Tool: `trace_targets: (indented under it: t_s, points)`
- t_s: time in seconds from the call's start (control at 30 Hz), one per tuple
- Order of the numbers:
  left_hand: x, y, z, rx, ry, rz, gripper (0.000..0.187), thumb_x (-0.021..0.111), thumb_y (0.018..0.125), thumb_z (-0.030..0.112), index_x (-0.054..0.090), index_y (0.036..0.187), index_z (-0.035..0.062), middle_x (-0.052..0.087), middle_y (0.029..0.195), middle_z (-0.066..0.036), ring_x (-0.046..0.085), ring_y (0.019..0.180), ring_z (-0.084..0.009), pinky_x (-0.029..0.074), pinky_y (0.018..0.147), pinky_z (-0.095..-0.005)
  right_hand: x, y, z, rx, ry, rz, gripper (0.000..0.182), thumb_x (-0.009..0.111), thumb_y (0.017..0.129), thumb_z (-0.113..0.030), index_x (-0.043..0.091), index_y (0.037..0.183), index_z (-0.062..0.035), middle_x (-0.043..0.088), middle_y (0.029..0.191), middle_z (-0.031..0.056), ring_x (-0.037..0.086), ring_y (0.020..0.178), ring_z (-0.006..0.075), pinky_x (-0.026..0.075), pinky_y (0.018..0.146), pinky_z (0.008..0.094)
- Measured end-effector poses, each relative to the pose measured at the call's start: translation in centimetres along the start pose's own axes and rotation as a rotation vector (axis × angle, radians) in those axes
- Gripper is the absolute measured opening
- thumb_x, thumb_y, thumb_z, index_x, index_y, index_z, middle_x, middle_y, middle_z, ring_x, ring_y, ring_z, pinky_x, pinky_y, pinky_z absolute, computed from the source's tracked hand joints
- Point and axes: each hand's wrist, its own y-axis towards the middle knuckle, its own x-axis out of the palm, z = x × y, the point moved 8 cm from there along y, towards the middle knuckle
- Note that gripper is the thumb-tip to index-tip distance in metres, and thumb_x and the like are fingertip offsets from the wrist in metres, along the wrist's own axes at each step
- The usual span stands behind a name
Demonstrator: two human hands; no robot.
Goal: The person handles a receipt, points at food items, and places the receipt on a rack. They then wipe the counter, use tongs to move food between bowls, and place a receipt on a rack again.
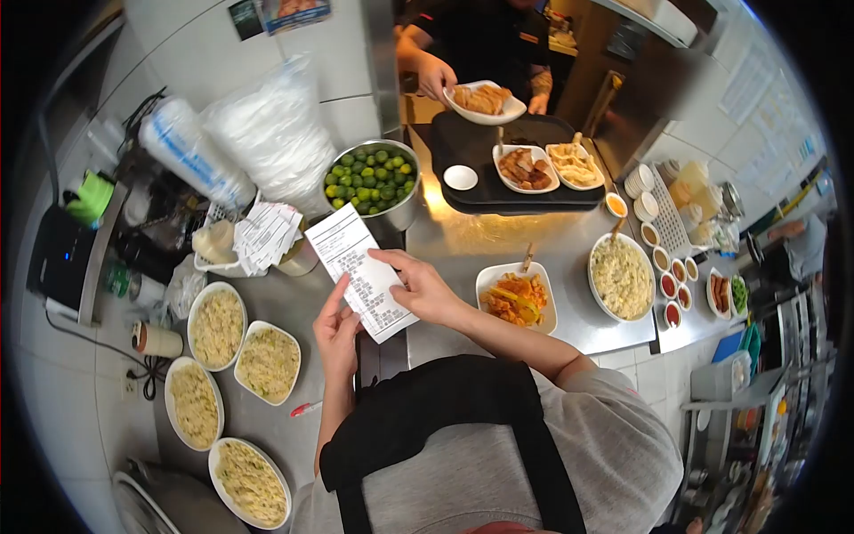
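Both hands held the receipt (363,271) over the steel counter (463,240): left hand (336,334) pinched its lower edge, right hand (418,287) clasped the side. Four noodle plates (242,360) stood filled; tray (525,191) partly loaded, slip being checked.

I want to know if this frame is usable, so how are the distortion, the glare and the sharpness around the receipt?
Head view: strong fisheye bending, black corners, edges squeezed. Warm glare lies on the steel counter below the black tray. The receipt, held between the left hand and the right hand, is fairly sharp, though its print is too small to read. The shelves at the right rim look soft.
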Motion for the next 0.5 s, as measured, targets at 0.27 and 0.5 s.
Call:
trace_targets:
  t_s: [0.27, 0.5]
  points:
    - [1.0, -0.2, -0.4, -0.041, 0.015, 0.001, 0.055, 0.038, 0.075, -0.011, 0.039, 0.129, -0.0015, 0.051, 0.120, -0.014, 0.057, 0.096, -0.0166, 0.050, 0.076, -0.0260, -1.1, -1.2, -0.3, -0.037, -0.081, 0.059, 0.058, 0.041, 0.071, 0.011, 0.041, 0.128, -0.0023, 0.042, 0.119, 0.0141, 0.054, 0.090, 0.0178, 0.044, 0.075, 0.0268]
    - [1.6, -0.4, -0.9, -0.065, 0.027, -0.021, 0.055, 0.039, 0.074, -0.011, 0.039, 0.128, -0.0023, 0.051, 0.120, -0.014, 0.057, 0.096, -0.0159, 0.050, 0.077, -0.0255, -1.6, -2.2, 0.2, -0.031, -0.058, 0.085, 0.058, 0.041, 0.071, 0.011, 0.040, 0.128, -0.0005, 0.042, 0.120, 0.0146, 0.054, 0.095, 0.0195, 0.044, 0.078, 0.0270]
